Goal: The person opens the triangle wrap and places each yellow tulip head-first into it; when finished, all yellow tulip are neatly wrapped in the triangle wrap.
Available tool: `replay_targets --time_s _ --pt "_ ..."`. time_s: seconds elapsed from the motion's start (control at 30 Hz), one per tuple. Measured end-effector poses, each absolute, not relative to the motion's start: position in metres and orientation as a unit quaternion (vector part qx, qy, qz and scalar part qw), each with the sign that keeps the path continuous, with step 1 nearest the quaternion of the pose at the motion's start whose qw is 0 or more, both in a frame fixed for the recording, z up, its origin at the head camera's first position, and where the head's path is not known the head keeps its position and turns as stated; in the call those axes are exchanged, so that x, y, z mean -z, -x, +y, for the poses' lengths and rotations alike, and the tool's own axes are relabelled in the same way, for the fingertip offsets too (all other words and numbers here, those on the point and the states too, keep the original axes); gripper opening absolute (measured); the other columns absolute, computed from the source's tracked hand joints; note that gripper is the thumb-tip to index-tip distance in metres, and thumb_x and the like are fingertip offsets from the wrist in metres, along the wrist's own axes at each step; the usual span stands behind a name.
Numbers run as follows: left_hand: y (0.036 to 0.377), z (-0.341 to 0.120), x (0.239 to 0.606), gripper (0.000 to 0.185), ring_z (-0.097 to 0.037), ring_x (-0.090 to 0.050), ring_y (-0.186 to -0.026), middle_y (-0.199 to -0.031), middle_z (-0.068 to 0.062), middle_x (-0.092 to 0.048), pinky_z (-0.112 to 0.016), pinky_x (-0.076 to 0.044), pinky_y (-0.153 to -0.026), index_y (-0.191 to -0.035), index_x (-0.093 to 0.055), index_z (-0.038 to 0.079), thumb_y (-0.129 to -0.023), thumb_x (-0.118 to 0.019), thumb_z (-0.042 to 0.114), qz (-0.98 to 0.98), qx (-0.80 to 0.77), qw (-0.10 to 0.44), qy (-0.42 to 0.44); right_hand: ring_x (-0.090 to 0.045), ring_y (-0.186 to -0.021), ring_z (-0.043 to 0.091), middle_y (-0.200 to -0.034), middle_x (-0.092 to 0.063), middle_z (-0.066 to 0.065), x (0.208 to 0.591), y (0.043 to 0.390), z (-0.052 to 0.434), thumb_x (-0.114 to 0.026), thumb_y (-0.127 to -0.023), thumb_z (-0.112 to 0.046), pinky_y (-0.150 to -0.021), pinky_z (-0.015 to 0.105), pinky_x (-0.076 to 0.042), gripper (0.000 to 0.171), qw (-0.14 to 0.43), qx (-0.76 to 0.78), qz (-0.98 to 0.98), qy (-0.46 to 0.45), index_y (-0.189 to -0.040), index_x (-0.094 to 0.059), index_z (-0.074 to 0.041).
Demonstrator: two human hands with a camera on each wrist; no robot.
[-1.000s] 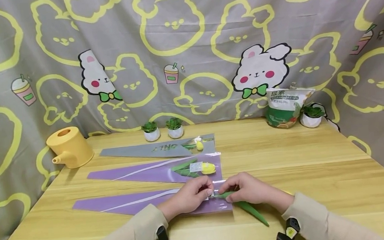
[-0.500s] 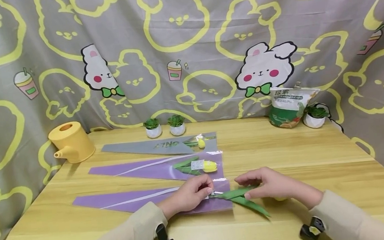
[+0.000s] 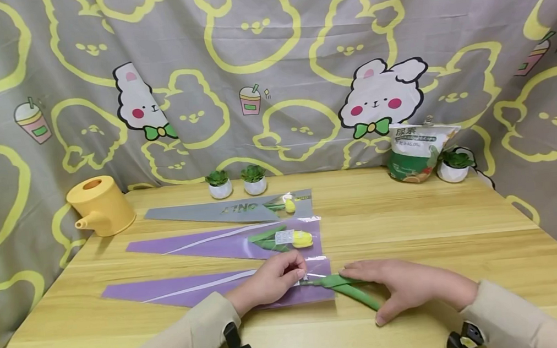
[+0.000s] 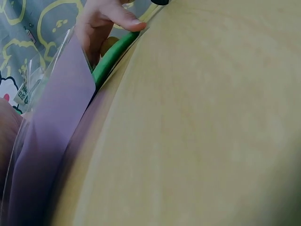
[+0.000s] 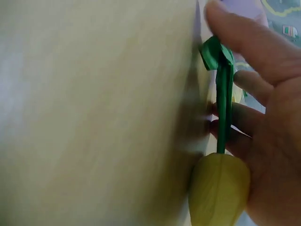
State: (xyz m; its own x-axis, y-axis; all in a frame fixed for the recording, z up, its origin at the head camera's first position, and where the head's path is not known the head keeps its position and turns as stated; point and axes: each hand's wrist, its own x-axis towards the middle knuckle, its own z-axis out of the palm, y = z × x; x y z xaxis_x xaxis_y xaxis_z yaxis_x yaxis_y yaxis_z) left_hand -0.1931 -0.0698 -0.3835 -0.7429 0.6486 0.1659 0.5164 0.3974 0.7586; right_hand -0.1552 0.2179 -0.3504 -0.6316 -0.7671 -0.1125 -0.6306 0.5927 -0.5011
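Observation:
A purple flower sleeve [image 3: 189, 289] with a clear front lies nearest on the table. My left hand [image 3: 275, 279] pinches its film near the right-hand mouth, where the stem end of an artificial tulip lies. The tulip's green leaves [image 3: 356, 295] lie outside the sleeve, pointing right. My right hand [image 3: 407, 284] is spread over them, thumb apart from the fingers. In the right wrist view, the yellow tulip head [image 5: 220, 188] lies beneath the palm and the green stem [image 5: 222, 108] runs beside the loosely bent fingers. The left fingertips are out of the left wrist view.
Behind lie another purple sleeve [image 3: 180, 245] and a grey sleeve [image 3: 187, 212], each with a yellow tulip inside. A yellow watering can [image 3: 107, 205] stands at the left. Small potted plants [image 3: 220, 187] and a white-green bag [image 3: 413, 154] stand along the back.
My right hand has let go of the stem near the sleeve mouth and moved right, opening wider over the leaves. The left hand has stayed at the sleeve.

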Motion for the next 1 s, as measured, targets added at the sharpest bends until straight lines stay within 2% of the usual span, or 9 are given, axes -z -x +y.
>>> replay_targets --time_s 0.1,0.23,0.37,0.5,0.73,1.0 --pt "0.193 -0.07 0.384 0.01 -0.007 -0.047 -0.071 -0.074 0.006 -0.049 -0.022 -0.039 -0.066 -0.083 -0.054 0.013 -0.093 -0.054 0.011 0.831 -0.424 0.08 -0.35 -0.04 -0.129 0.03 -0.144 -0.039 0.008 0.351 0.154 0.217 -0.067 -0.08 -0.044 -0.101 0.043 -0.036 0.074 0.164 0.201 0.878 0.404 -0.143 -0.034 -0.023" --pt "0.193 -0.071 0.384 0.009 -0.008 -0.047 -0.071 -0.074 0.005 -0.049 -0.022 -0.039 -0.067 -0.083 -0.054 0.013 -0.093 -0.054 0.011 0.829 -0.429 0.082 -0.348 -0.048 -0.123 0.024 -0.137 -0.048 0.005 0.352 0.156 0.216 -0.066 -0.084 -0.022 -0.097 0.04 -0.041 0.061 0.141 0.212 0.875 0.412 -0.14 -0.042 -0.019" --pt "0.193 -0.07 0.384 0.009 -0.008 -0.047 -0.071 -0.075 0.005 -0.05 -0.022 -0.04 -0.067 -0.083 -0.054 0.012 -0.093 -0.054 0.011 0.829 -0.431 0.084 -0.345 -0.053 -0.117 0.02 -0.13 -0.055 0.003 0.352 0.157 0.215 -0.063 -0.085 -0.006 -0.092 0.036 -0.046 0.053 0.11 0.218 0.87 0.429 -0.135 -0.049 -0.015" --pt "0.194 -0.07 0.384 0.01 -0.007 -0.047 -0.071 -0.075 0.006 -0.05 -0.022 -0.04 -0.067 -0.083 -0.054 0.012 -0.092 -0.054 0.01 0.83 -0.429 0.085 -0.345 -0.056 -0.112 0.017 -0.124 -0.059 0.003 0.353 0.158 0.213 -0.059 -0.082 0.005 -0.089 0.034 -0.048 0.052 0.096 0.234 0.865 0.434 -0.13 -0.055 -0.015" --pt "0.193 -0.069 0.385 0.01 -0.007 -0.047 -0.071 -0.074 0.006 -0.05 -0.022 -0.04 -0.066 -0.083 -0.054 0.012 -0.092 -0.054 0.01 0.833 -0.425 0.086 -0.343 -0.058 -0.108 0.015 -0.118 -0.063 0.004 0.353 0.162 0.212 -0.057 -0.079 0.008 -0.088 0.032 -0.048 0.05 0.099 0.264 0.858 0.43 -0.124 -0.06 -0.013" --pt "0.191 -0.068 0.382 0.01 -0.006 -0.047 -0.07 -0.075 0.007 -0.05 -0.022 -0.041 -0.066 -0.083 -0.054 0.013 -0.093 -0.054 0.01 0.837 -0.413 0.08 -0.351 -0.058 -0.101 0.008 -0.112 -0.066 0.006 0.354 0.172 0.214 -0.059 -0.08 0.005 -0.084 0.023 -0.047 0.037 0.16 0.365 0.838 0.372 -0.114 -0.066 -0.008"
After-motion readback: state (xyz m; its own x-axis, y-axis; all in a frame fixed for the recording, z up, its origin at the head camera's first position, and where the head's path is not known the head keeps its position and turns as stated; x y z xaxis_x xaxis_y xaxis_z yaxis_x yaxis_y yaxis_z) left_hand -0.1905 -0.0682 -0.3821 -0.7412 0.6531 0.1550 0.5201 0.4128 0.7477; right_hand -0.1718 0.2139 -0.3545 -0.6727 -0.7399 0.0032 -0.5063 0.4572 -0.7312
